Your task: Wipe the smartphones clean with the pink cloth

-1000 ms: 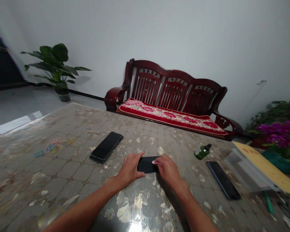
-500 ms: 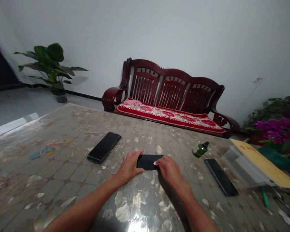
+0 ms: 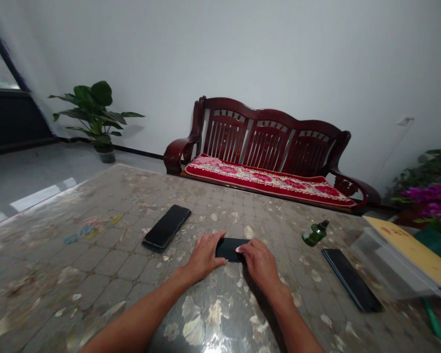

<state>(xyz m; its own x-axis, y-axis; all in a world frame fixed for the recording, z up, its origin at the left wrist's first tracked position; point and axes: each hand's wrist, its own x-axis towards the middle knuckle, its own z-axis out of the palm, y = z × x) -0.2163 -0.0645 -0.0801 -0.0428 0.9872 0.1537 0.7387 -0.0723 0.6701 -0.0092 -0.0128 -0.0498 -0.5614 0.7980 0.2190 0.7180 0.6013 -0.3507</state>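
A black smartphone [image 3: 228, 250] lies sideways, screen up, on the patterned table directly in front of me. My left hand [image 3: 206, 255] grips its left end, thumb on the near edge and fingers at the far edge. With fingers pinched together, my right hand [image 3: 259, 257] presses a small pale pink piece [image 3: 238, 250], soft-looking like cloth, against the right part of the screen. Most of that piece is hidden under the fingers. To the left rests a second black smartphone [image 3: 167, 228]; a third smartphone [image 3: 352, 279] lies at the right.
A small green bottle [image 3: 315, 234] with a black top stands at the right, near a clear plastic box [image 3: 393, 269] with a yellow board [image 3: 413, 250] on it. Colored rubber bands [image 3: 86, 230] lie at the left. Beyond the table [image 3: 106, 289] is a wooden bench [image 3: 268, 132].
The view has shifted, so everything sits slightly further right and lower. Both hands keep their places at the phone, the right one still on the screen with the pale piece.
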